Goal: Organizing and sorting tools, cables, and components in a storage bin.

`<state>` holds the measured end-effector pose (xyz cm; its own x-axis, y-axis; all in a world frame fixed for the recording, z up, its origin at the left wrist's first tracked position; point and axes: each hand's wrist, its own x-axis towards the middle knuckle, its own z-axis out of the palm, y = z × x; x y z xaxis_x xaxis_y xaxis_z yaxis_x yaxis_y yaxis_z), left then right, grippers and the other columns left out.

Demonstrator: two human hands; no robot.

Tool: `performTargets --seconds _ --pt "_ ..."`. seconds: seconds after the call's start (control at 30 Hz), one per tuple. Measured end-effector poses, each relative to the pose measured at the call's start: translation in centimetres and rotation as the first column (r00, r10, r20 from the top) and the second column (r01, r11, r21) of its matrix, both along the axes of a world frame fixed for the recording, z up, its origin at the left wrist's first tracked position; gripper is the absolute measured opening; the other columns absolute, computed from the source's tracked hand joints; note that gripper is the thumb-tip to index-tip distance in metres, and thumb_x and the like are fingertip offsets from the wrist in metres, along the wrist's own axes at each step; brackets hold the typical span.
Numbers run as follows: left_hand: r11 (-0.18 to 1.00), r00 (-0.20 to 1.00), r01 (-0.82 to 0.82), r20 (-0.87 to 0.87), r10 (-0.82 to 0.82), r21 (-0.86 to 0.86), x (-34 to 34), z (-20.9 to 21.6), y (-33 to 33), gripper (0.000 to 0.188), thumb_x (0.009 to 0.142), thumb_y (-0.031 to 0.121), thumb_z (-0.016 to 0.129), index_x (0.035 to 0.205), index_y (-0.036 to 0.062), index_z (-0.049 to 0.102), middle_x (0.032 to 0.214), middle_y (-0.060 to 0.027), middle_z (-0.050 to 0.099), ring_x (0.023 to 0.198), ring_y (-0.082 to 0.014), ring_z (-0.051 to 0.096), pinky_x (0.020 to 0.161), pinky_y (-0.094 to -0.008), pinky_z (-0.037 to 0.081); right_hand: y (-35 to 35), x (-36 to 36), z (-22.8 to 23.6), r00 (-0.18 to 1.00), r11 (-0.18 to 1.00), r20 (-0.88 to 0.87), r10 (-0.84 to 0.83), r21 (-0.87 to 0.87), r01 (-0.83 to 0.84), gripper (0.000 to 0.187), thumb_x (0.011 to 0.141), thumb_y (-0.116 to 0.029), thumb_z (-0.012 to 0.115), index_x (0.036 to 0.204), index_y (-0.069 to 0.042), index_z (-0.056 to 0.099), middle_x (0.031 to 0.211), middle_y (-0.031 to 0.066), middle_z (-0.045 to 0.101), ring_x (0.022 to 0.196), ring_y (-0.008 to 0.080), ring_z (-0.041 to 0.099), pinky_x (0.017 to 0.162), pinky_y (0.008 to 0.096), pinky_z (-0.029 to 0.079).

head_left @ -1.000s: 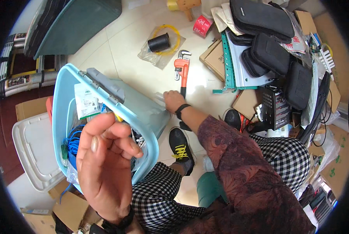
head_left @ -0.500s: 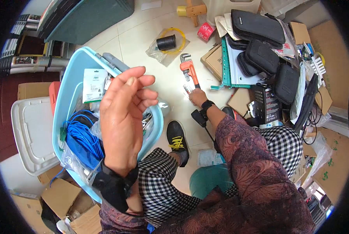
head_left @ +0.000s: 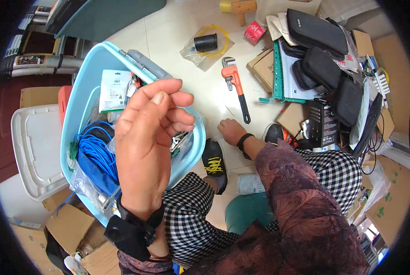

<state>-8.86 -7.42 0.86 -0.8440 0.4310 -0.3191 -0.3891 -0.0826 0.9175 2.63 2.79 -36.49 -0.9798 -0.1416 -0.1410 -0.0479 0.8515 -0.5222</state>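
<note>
My left hand (head_left: 145,133) hovers over the blue plastic tub (head_left: 83,68), palm turned inward, its fingers loosely bent and a little apart with nothing in them. Below it in the tub lie a coil of blue cable (head_left: 97,158) and a white packet with a green edge (head_left: 113,90). On the floor rests an orange pipe wrench (head_left: 233,80) with a black handle, its jaw pointing away from me. My right hand (head_left: 233,133) is low, just nearer to me than the handle's end and apart from it. Its fingers are loosely bent, with no held thing showing; the palm is hidden.
Black zip cases (head_left: 321,68) are piled on a green-edged tray (head_left: 278,75) at the right. Farther off lie a bagged black cylinder (head_left: 206,43), a red roll (head_left: 254,32) and a wooden mallet (head_left: 238,8). A white lid (head_left: 35,151) leans left of the tub.
My right hand has let go of the pipe wrench, now lying on the floor, and drawn back toward me. My left hand keeps nearly the same pose over the tub. The view has shifted slightly.
</note>
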Motion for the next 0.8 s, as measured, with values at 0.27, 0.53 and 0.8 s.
performTargets --seconds 0.27,0.53,0.8 --pt "0.993 0.995 0.100 0.032 -0.098 -0.069 0.6 0.4 1.4 0.035 0.093 0.023 0.046 0.110 -0.0058 0.053 0.090 -0.0114 0.061 0.073 -0.0143 0.056 0.069 -0.0249 0.046 -0.7 -0.9 1.1 0.994 0.999 -0.103 0.038 -0.013 -0.039 0.033 0.074 -0.032 0.061 0.093 -0.005 0.056 0.096 0.0100 0.054 0.098 0.0267 0.052 0.086 0.0390 0.039" --pt "0.988 0.993 0.115 0.054 -0.109 -0.107 1.2 0.2 2.3 0.035 0.092 0.025 0.048 0.109 -0.0051 0.053 0.089 -0.0109 0.061 0.070 -0.0136 0.057 0.067 -0.0231 0.046 -6.0 -5.8 -2.1 0.908 0.911 0.253 -0.335 -0.161 0.381 0.014 0.082 -0.016 0.052 0.091 -0.006 0.057 0.095 0.0132 0.055 0.089 0.0295 0.059 0.077 0.0395 0.049" --pt "0.987 0.992 0.117 0.061 -0.111 -0.106 0.8 0.1 2.0 0.033 0.092 0.023 0.048 0.109 -0.0045 0.053 0.089 -0.0112 0.062 0.070 -0.0136 0.057 0.068 -0.0239 0.047 -3.5 -3.5 -0.9 0.958 0.964 0.121 -0.261 0.074 0.254 0.014 0.082 -0.014 0.051 0.093 -0.007 0.056 0.093 0.0116 0.055 0.086 0.0286 0.059 0.074 0.0385 0.050"
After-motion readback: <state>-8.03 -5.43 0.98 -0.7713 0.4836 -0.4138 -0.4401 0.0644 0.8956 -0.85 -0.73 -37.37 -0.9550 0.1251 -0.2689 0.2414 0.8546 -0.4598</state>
